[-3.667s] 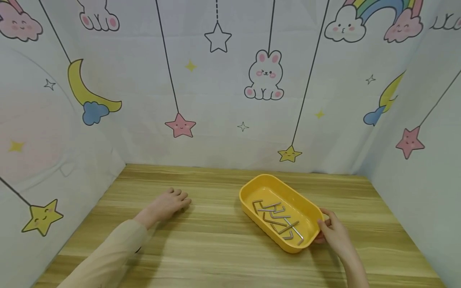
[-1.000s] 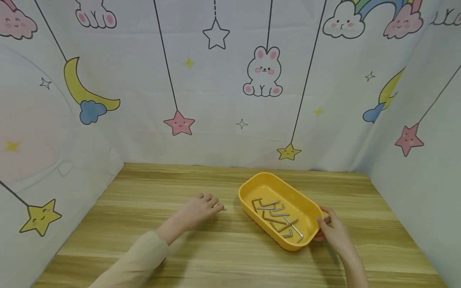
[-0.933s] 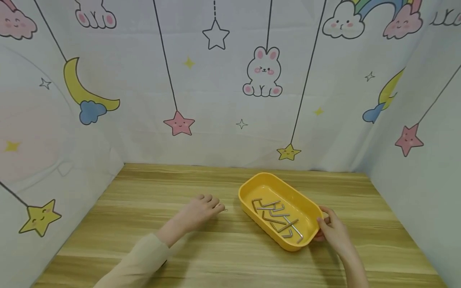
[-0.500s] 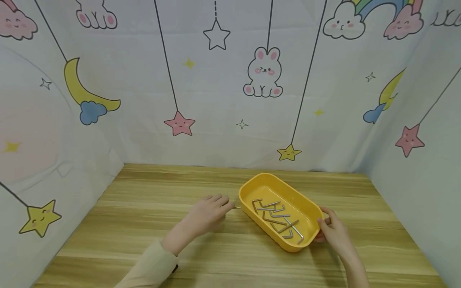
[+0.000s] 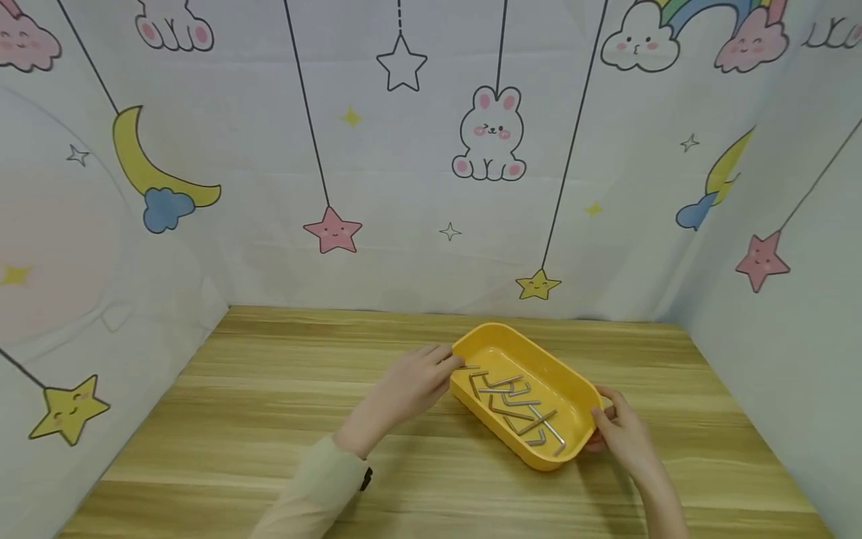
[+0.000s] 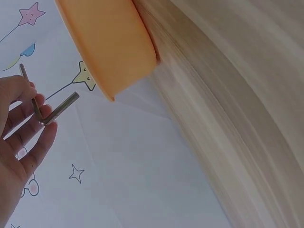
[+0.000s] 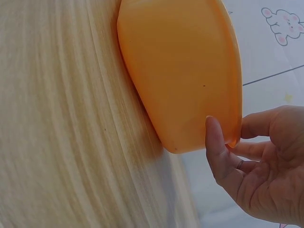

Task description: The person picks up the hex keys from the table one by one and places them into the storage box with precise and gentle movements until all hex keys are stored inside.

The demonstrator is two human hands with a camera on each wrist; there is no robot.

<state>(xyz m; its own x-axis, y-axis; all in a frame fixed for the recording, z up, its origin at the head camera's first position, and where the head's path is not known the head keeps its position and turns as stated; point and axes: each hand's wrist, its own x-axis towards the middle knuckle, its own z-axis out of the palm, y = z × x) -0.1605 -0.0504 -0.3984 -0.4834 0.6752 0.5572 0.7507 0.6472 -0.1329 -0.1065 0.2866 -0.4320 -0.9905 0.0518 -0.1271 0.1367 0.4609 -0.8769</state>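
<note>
Between the thumb and fingers of my left hand [image 5: 409, 385] is an L-shaped hex key [image 6: 61, 109], its bend near the fingertips in the left wrist view. That hand is at the left end of the yellow tray [image 5: 525, 352], with the key's tip showing over the rim in the head view. Several metal hex keys [image 5: 515, 414] lie loosely inside, some crossing each other. My right hand [image 5: 626, 430] grips the tray's right end, pinching the wall and rim [image 7: 235, 95] with thumb and fingers.
The tray stands at an angle on a wood-grain table [image 5: 283, 389]. White cloth [image 5: 377, 165] printed with stars, a rabbit and clouds encloses the back and both sides. A dark band [image 5: 367, 479] shows at my left sleeve cuff.
My left hand has moved right from the table, carrying a hex key up to the tray's left rim. My right hand and the tray have stayed in place.
</note>
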